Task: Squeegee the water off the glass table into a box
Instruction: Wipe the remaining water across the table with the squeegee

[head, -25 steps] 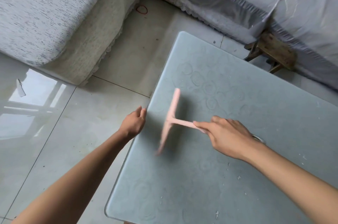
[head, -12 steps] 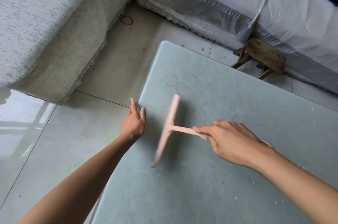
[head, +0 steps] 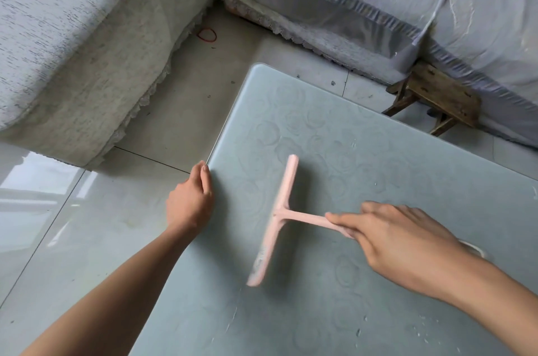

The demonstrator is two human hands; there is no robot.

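Incomplete: right hand [head: 407,251], grip closed round pink plastic T-shaped squeegee [head: 280,217] over frosted glass desk [head: 378,149]; left hand [head: 189,201] at desk edge, grip indeterminate. Droplets [head: 419,326] remain; box unseen.

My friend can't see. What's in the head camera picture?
A right hand holds a pink squeegee by its handle over a glass table, while the left hand touches the table's left edge. A wooden stool stands beyond.

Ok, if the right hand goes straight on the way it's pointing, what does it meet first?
The right hand drives the squeegee over bare glass table; next in line seems to be the left hand, at the table's edge, though depth is unclear. No box shows there.
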